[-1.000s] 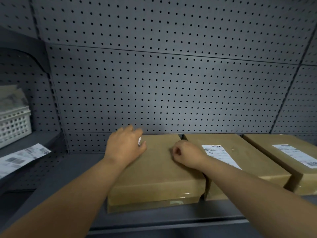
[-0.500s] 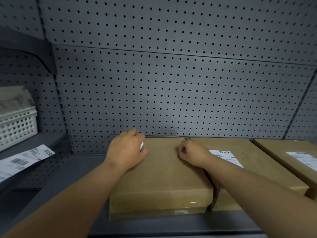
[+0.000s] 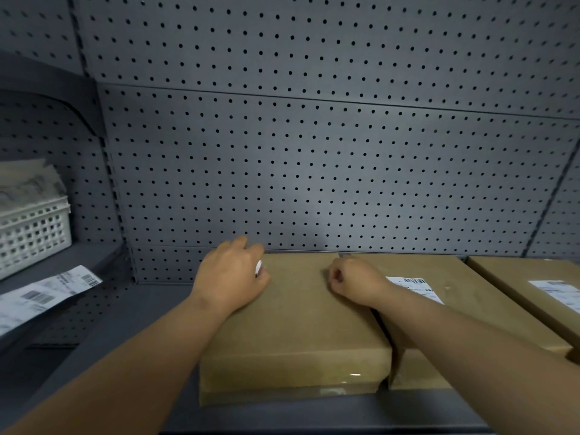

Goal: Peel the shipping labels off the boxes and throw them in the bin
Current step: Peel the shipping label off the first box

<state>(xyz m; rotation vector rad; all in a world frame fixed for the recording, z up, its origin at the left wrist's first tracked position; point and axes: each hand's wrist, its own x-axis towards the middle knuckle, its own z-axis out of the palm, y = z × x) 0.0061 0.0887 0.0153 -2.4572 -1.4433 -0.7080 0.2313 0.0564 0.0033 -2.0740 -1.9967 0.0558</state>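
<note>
Three brown cardboard boxes lie side by side on a grey shelf. The left box [image 3: 301, 315] has a bare top with no label showing. My left hand [image 3: 230, 274] rests on its far left corner, fingers closed on a small bit of white paper [image 3: 258, 267]. My right hand [image 3: 354, 282] is a fist on the box's far right edge. The middle box [image 3: 455, 290] carries a white shipping label [image 3: 417, 288], partly behind my right wrist. The right box [image 3: 533, 284] has its own label [image 3: 558, 291].
A white slotted basket [image 3: 31, 233] filled with paper stands on the left shelf. A loose strip of labels [image 3: 44, 296] hangs over that shelf's edge. Grey pegboard [image 3: 314, 167] forms the back wall. The shelf's front lip [image 3: 314, 425] runs below the boxes.
The view has shifted slightly, so the boxes sit further right and lower. Both hands stay in about the same places on the left box.
</note>
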